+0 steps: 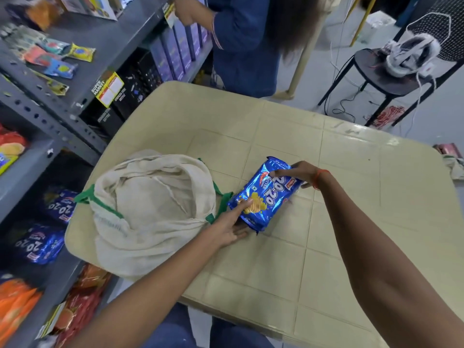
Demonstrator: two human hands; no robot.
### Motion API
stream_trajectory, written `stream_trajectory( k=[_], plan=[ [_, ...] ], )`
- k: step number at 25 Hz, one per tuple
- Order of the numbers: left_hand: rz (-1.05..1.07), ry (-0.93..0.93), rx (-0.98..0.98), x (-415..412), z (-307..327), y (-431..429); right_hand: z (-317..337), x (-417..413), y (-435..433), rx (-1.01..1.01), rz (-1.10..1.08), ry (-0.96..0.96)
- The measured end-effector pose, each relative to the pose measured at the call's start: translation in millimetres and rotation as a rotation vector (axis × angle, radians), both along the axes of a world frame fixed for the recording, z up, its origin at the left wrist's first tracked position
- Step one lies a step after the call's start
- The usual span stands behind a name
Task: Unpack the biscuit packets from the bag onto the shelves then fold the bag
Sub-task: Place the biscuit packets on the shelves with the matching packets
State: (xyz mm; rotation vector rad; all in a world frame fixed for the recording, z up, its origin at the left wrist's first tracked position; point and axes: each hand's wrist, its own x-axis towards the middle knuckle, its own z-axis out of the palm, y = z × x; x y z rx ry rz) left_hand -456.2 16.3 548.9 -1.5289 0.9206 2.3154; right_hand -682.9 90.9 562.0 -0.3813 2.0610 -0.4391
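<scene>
A blue biscuit packet marked 20-20 lies on the beige plastic table, just right of the cream cloth bag with green handles. The bag sits slumped and open at the table's left edge. My left hand grips the packet's near end, thumb on top and fingers underneath. My right hand holds the far end with fingers over its top. More blue 20-20 packets lie on the lower grey shelf at left.
Grey metal shelving runs along the left with snack packets and dark boxes. Another person in blue stands at the shelves beyond the table. A black stool with cables stands at the back right.
</scene>
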Motion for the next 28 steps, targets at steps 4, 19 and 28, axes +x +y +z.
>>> stream_trajectory(
  k=[4, 19, 28],
  plan=[
    [0.023, 0.062, -0.167, 19.3, 27.5, -32.9, 46.2, 15.7, -25.2, -0.109, -0.031, -0.071],
    [0.677, 0.01, -0.653, 296.4, 136.1, -196.8, 149.9, 286.1, -285.1, -0.368, 0.417, -0.108],
    [1.08, -0.248, -0.805, 495.2, 144.9, -237.0, 120.2, 474.4, -394.5, -0.425, 0.578, -0.395]
  ],
)
